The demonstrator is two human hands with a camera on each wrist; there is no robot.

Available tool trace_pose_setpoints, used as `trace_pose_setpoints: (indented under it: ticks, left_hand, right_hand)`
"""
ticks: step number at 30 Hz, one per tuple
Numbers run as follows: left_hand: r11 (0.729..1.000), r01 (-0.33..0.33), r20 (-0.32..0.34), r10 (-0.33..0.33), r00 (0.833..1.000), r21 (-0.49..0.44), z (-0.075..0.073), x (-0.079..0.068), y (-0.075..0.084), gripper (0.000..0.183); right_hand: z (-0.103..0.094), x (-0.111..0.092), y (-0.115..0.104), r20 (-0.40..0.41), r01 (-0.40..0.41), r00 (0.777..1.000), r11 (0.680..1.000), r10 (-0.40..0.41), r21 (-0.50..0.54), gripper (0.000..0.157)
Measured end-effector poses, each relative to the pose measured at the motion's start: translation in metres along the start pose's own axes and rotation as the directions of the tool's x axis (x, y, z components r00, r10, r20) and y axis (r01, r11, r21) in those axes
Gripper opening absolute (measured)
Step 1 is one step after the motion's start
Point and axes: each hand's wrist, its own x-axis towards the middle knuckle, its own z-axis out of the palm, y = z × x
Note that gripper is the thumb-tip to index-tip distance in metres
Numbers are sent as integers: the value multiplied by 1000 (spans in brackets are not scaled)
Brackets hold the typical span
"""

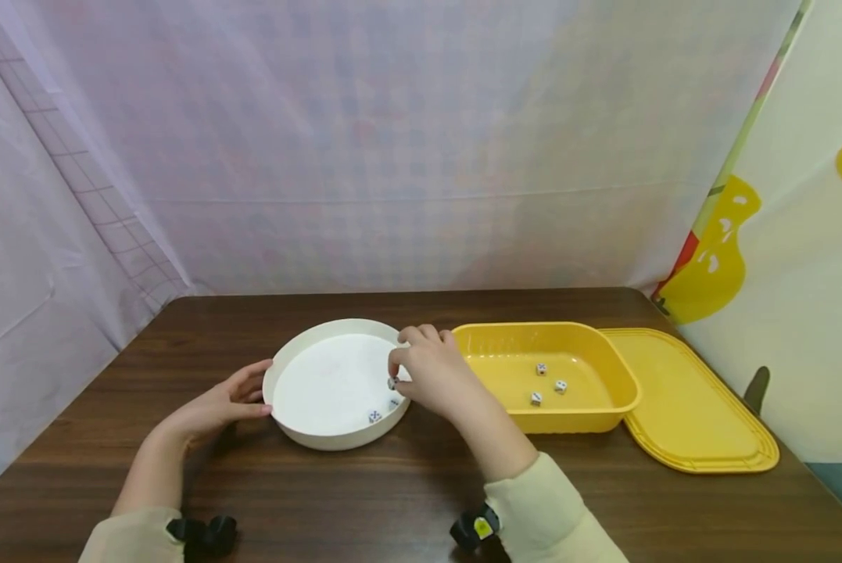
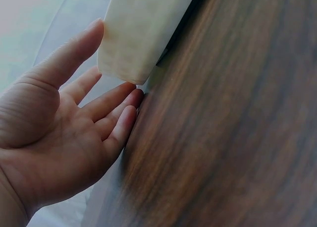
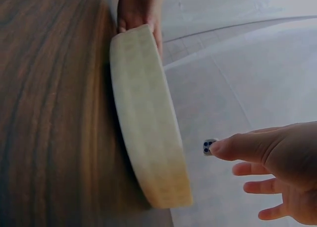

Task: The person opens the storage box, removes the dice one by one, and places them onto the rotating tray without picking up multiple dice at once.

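Observation:
A round white tray [image 1: 332, 391] stands on the table, with two dice [image 1: 374, 416] lying in it near its lower right wall. My left hand [image 1: 216, 405] touches the tray's left side with fairly straight fingers; in the left wrist view, the thumb and fingertips [image 2: 94, 31] meet its wall. Over the tray's right edge, my right hand [image 1: 435, 371] pinches a white die [image 3: 208, 147] between thumb and forefinger. That die is above the rim in the right wrist view, and the other fingers are spread.
A yellow rectangular tub [image 1: 582, 420] stands right of the white tray and contains three dice [image 1: 560, 386]. Partly beside and behind it lies a flat yellow lid [image 1: 695, 414]. White curtains [image 1: 392, 156] hang past the far edge of the dark wooden table [image 1: 336, 500].

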Motion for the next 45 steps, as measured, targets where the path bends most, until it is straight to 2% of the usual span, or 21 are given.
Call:
trace_pose_setpoints:
  ticks: [5,26,45]
  left_hand:
    - [1000,0,1,0,1000,4,0,0,0,85]
    - [1000,-10,-3,10,1000,4,1,0,0,84]
    - [1000,-14,-9,14,1000,2,2,-1,1,85]
  right_hand:
    - [8,3,-2,15,-6,1000,1000,7,-9,8]
    - [34,5,-8,-36,63,997,996,-65,-60,8]
    - [33,3,-9,-51,66,996,996,-70,-63,20]
